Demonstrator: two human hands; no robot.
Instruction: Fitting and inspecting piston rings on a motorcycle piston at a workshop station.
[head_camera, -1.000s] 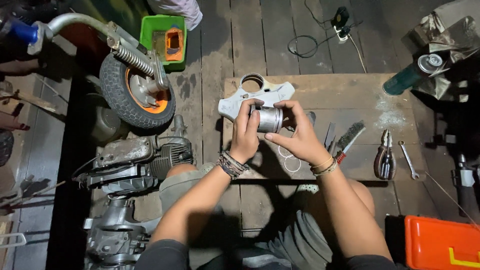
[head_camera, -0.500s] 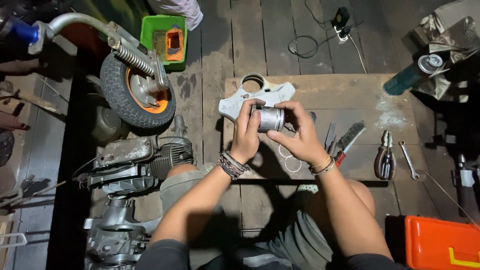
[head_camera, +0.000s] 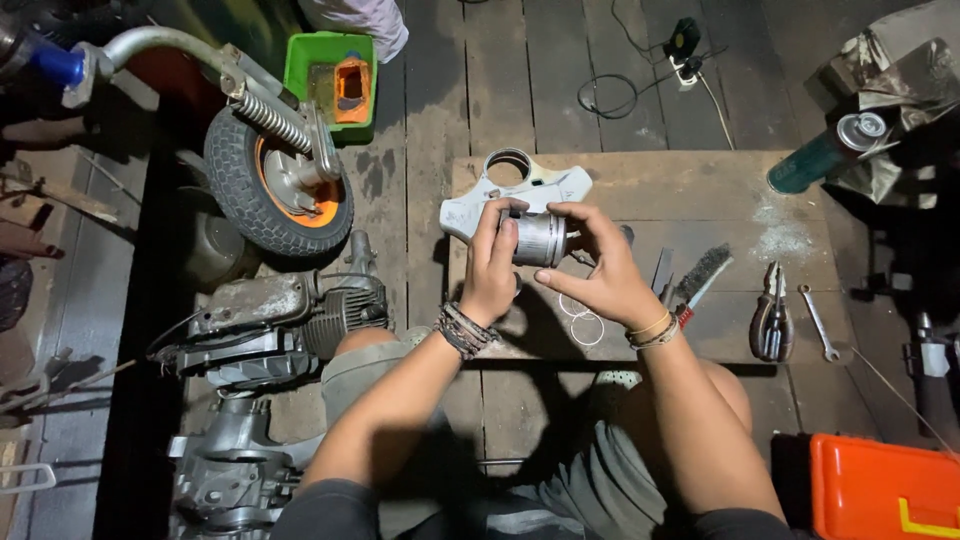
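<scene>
1. Head view: my left hand (head_camera: 492, 268) and right hand (head_camera: 600, 265) both grip the metal piston (head_camera: 541, 238), fingers curled around it, held just above the wooden worktop (head_camera: 700, 190).
2. Wire rings (head_camera: 580, 315) lie below my right hand; a wire brush (head_camera: 700, 278), pliers (head_camera: 772, 320) and a wrench (head_camera: 818, 322) sit to the right.
3. The green bin (head_camera: 305, 60) on the floor holds an orange part (head_camera: 350, 85).
4. An orange toolbox (head_camera: 880, 490) sits shut at lower right.

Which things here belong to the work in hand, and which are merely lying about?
In hand:
left hand
right hand
metal cylinder

Lying about:
white bracket
thin rings
wire brush
pliers
spanner
spray can
small wheel
engine
</scene>
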